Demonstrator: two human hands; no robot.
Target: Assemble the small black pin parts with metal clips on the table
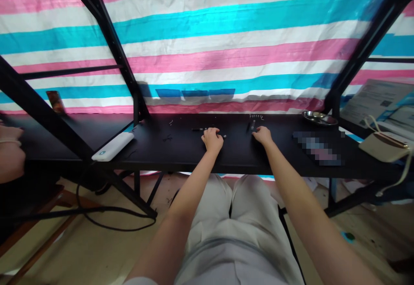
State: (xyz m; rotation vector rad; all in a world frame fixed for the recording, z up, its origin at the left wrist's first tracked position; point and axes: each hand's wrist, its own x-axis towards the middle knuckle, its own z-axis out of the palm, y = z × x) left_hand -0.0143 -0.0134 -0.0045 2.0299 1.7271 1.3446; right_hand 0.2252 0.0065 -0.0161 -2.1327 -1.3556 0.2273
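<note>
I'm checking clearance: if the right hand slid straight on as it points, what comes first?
Probably the small dark parts just beyond the right hand on the black table; depth is unclear.

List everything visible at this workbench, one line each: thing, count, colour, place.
table: one, black, across the middle
tarp: one, pink-white-blue stripes, behind the table
frame bars: several, black, slanting above table
power bank: one, white, table's left front
cable: one, black, floor below table
dish: one, silver, table's right rear
small parts: several, dark, by both hands
pouch: one, beige, far right
another person's hand: one, far left edge
left hand: one, on table, fingers curled
right hand: one, on table, beside small parts
</note>
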